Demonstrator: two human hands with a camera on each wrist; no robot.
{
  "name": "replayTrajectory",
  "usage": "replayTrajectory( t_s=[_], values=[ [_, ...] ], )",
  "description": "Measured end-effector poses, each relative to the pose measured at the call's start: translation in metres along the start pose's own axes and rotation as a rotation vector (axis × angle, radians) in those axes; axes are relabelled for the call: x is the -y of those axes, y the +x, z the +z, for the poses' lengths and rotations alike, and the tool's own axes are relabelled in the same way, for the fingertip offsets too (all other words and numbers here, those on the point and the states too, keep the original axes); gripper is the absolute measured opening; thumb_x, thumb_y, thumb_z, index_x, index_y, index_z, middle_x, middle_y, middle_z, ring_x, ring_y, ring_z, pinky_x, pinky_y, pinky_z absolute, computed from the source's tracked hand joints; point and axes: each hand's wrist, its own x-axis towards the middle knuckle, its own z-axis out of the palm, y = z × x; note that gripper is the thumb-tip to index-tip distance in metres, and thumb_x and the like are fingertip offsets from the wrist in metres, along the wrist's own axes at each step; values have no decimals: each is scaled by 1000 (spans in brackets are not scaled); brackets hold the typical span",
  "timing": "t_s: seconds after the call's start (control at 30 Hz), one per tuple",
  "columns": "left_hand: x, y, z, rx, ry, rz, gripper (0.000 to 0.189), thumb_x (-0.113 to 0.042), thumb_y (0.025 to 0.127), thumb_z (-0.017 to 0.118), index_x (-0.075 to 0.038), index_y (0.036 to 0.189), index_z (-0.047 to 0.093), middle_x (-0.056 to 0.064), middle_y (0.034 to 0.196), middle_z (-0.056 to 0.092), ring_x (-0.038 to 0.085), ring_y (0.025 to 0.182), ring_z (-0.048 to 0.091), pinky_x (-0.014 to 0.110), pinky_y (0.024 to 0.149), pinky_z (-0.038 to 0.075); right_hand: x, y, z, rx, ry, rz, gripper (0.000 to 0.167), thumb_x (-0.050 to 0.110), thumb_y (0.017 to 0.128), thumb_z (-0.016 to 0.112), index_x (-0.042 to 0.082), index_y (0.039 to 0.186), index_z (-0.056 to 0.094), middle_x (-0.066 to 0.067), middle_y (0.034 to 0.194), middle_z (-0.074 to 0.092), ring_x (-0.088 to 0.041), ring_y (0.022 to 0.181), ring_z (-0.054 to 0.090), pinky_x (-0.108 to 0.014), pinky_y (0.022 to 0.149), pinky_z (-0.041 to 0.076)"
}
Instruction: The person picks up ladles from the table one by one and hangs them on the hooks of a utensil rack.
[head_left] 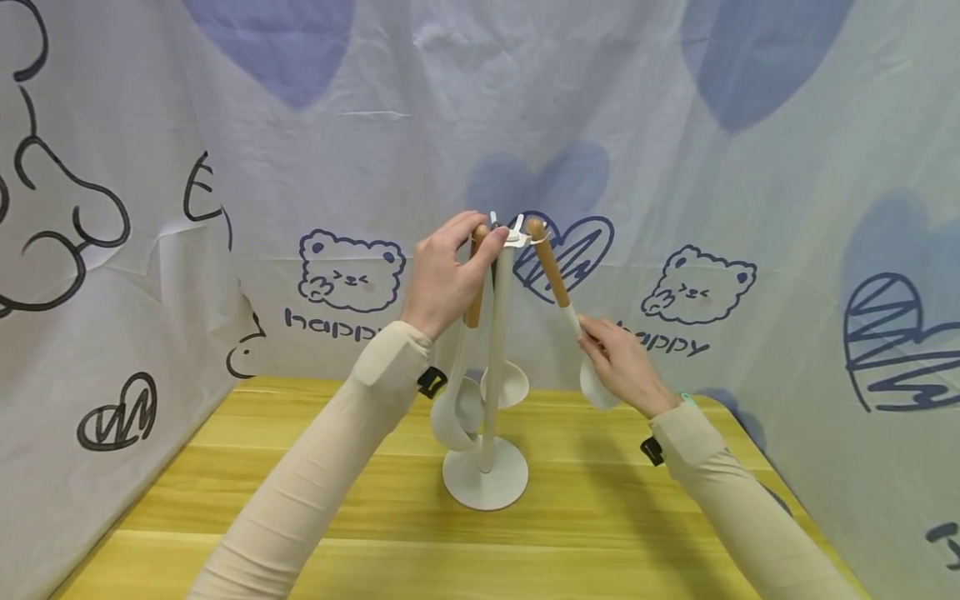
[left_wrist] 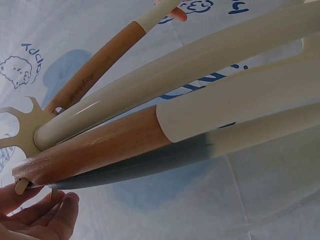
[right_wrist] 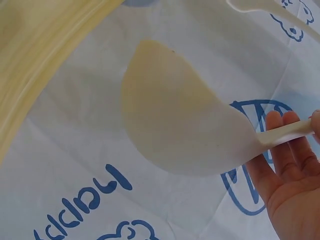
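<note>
A white utensil rack [head_left: 491, 333] stands upright on a round base, with hooks at its top. My left hand [head_left: 447, 271] grips the rack's top, thumb and fingers about a hook and the end of a wooden-handled ladle [left_wrist: 100, 142]. A dark-handled utensil [left_wrist: 145, 167] hangs beside that ladle. To the right, my right hand [head_left: 618, 358] pinches the white shaft of another ladle [head_left: 555, 275] above its bowl. This ladle tilts outward, its wooden handle's end at a rack hook. The right wrist view shows its pale bowl [right_wrist: 175, 115] large.
The rack stands on a yellow wood-grain table [head_left: 360, 517]. Behind the table and along its sides hangs a white cloth [head_left: 420, 125] with blue hearts and bear drawings. Another white bowl-shaped utensil head [head_left: 510, 385] hangs behind the rack's post.
</note>
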Motion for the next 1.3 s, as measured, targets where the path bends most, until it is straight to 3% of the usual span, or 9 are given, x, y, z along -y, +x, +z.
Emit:
replayTrajectory(
  t_s=[0.27, 0.47, 1.3],
  values=[
    [1, -1, -1, 9, 17, -32, 44, -40, 98, 59, -9, 128, 65, 10, 142, 56, 24, 128, 56, 38, 107, 47, 7, 1, 10, 44, 34, 5, 24, 12, 101, 54, 5, 123, 62, -12, 98, 67, -23, 85, 62, -40, 77, 57],
    [1, -2, -2, 20, 18, -37, 45, -40, 98, 59, -9, 130, 63, 10, 143, 55, 25, 127, 56, 38, 106, 48, 12, 1, 16, 67, 61, 47, 29, 14, 100, 56, 5, 127, 61, -12, 103, 69, -25, 92, 65, -43, 82, 59],
    [4, -2, -1, 16, -20, -20, 42, -39, 98, 59, -9, 126, 65, 8, 140, 58, 22, 119, 60, 33, 95, 54, 24, 0, 35, 104, 189, 34, 26, 11, 99, 58, 5, 124, 63, -14, 105, 72, -25, 96, 69, -40, 85, 60]
  ],
)
